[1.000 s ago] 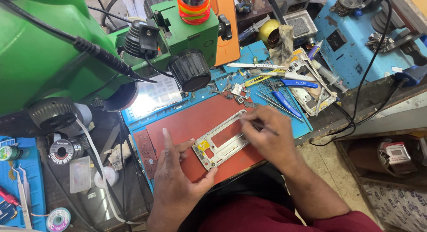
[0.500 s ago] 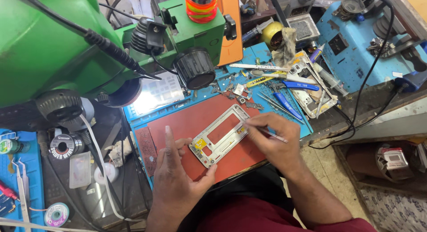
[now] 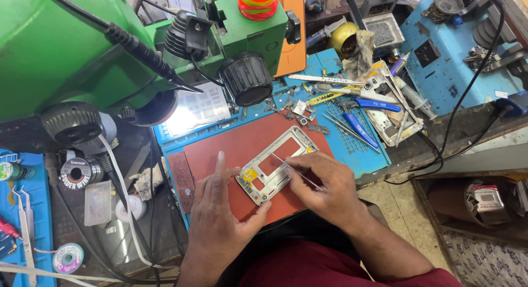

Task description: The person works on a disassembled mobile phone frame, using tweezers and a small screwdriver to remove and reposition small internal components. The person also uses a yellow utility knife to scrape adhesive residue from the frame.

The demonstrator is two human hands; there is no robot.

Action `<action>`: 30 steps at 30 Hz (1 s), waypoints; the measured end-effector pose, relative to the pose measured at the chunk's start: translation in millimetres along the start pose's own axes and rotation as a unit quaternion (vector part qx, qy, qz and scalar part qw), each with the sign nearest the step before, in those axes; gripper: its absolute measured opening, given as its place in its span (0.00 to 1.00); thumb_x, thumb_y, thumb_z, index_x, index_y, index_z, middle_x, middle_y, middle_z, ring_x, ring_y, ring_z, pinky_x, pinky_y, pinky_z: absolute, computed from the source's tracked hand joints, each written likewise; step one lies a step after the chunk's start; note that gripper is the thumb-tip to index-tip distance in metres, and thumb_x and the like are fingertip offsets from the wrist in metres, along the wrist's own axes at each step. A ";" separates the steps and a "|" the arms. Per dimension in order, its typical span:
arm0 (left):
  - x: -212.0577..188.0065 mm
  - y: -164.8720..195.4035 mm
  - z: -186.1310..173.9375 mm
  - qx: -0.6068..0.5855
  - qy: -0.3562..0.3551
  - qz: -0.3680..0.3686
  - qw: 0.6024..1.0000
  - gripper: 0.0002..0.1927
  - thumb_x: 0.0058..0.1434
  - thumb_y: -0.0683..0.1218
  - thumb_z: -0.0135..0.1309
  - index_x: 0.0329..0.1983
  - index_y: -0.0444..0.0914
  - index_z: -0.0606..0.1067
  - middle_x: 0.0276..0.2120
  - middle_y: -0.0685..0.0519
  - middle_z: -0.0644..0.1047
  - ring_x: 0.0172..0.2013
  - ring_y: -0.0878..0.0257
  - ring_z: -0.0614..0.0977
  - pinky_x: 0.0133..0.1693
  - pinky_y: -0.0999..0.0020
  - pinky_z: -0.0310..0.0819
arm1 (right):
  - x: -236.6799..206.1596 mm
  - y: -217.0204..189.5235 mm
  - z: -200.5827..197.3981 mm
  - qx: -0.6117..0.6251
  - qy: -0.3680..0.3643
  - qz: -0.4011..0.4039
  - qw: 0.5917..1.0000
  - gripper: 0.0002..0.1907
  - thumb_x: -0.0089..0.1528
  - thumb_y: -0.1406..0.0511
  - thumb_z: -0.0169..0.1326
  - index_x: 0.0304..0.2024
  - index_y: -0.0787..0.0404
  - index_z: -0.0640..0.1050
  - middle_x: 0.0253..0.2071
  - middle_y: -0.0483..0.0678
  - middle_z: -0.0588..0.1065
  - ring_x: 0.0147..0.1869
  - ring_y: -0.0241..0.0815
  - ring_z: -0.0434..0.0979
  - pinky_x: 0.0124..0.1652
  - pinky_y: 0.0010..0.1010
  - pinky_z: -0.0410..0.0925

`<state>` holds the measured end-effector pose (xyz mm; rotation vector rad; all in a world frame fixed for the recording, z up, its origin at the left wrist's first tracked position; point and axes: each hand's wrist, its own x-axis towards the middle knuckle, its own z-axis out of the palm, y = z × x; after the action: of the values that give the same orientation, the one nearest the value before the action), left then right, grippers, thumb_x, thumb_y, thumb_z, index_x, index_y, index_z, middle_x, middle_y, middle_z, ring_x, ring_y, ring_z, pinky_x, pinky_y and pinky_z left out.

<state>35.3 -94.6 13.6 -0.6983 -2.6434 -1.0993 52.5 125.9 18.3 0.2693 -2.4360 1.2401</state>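
Our left hand (image 3: 220, 221) lies flat and open, steadying the phone frame (image 3: 276, 164) on the red mat (image 3: 231, 147); our right hand (image 3: 324, 188) curls, pinching tweezers (image 3: 297, 170) over it.

Bench evenly, brightly lit; white glare thrown by round lamp under green metal microscope (image 3: 66, 56) onto pale blue mat at upper centre. Soft shadows beneath hands. Focus sharp; edges slightly bowed.
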 end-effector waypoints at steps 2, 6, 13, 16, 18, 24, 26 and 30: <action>0.0 -1.1 0.5 -0.002 -0.002 -0.004 1.000 0.60 0.45 0.52 0.73 0.73 0.27 0.50 0.51 0.46 0.76 0.49 0.50 0.75 0.53 0.55 0.71 | 0.9 -0.4 4.4 -0.014 0.009 -0.041 0.999 0.10 0.58 0.72 0.64 0.42 0.63 0.80 0.40 0.49 0.82 0.41 0.42 0.84 0.39 0.28 0.76; 0.3 -2.2 0.9 -0.008 -0.001 -0.010 1.000 0.60 0.44 0.51 0.73 0.72 0.27 0.50 0.51 0.46 0.76 0.49 0.50 0.75 0.52 0.55 0.71 | 1.3 -0.4 12.5 -0.011 0.002 -0.084 0.996 0.11 0.57 0.73 0.64 0.42 0.63 0.80 0.41 0.49 0.82 0.44 0.44 0.84 0.42 0.30 0.76; 1.8 -1.0 -0.4 -0.009 0.000 -0.004 1.000 0.60 0.45 0.51 0.73 0.73 0.27 0.50 0.51 0.47 0.76 0.48 0.51 0.76 0.52 0.55 0.72 | 1.8 5.5 12.0 -0.075 0.042 -0.044 0.995 0.08 0.57 0.73 0.63 0.40 0.63 0.80 0.40 0.49 0.82 0.43 0.44 0.83 0.43 0.31 0.75; 1.9 -1.5 0.2 -0.005 0.001 -0.007 1.000 0.60 0.44 0.51 0.73 0.73 0.27 0.51 0.51 0.47 0.76 0.48 0.51 0.76 0.52 0.55 0.71 | 2.8 6.1 7.7 -0.104 0.078 -0.002 0.992 0.07 0.57 0.72 0.63 0.38 0.63 0.81 0.39 0.49 0.82 0.43 0.44 0.83 0.41 0.31 0.75; 0.4 -1.9 0.6 -0.002 -0.001 -0.016 1.000 0.59 0.44 0.51 0.73 0.72 0.27 0.51 0.51 0.47 0.76 0.48 0.51 0.76 0.52 0.56 0.71 | 3.1 5.4 6.5 -0.067 0.046 -0.025 0.996 0.08 0.57 0.72 0.63 0.39 0.63 0.81 0.40 0.49 0.82 0.43 0.44 0.83 0.42 0.31 0.75; -11.5 -20.8 21.4 0.041 0.032 -0.006 0.999 0.59 0.38 0.54 0.72 0.70 0.27 0.58 0.45 0.47 0.78 0.45 0.49 0.79 0.49 0.53 0.71 | -2.1 10.4 1.8 -0.041 0.099 0.007 0.994 0.08 0.57 0.71 0.63 0.40 0.62 0.82 0.41 0.49 0.82 0.42 0.44 0.83 0.41 0.31 0.75; -11.1 -41.0 42.2 0.079 0.068 0.029 0.994 0.58 0.36 0.57 0.72 0.67 0.29 0.60 0.42 0.48 0.79 0.41 0.49 0.81 0.47 0.52 0.73 | -7.3 16.2 -9.8 -0.013 0.100 0.006 0.995 0.08 0.58 0.71 0.63 0.40 0.61 0.82 0.41 0.48 0.83 0.42 0.44 0.82 0.41 0.31 0.74; -10.8 -85.9 91.2 0.133 0.024 -0.066 0.989 0.49 0.40 0.58 0.70 0.61 0.32 0.64 0.39 0.49 0.80 0.41 0.51 0.82 0.47 0.54 0.74 | -27.9 21.3 -26.8 0.137 -0.045 -0.061 0.988 0.05 0.62 0.69 0.62 0.40 0.59 0.82 0.42 0.47 0.81 0.45 0.44 0.82 0.46 0.31 0.74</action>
<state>2.4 -86.5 -107.6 -0.4427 -2.7551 -0.7599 77.4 159.9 5.1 0.5543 -2.2792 1.5347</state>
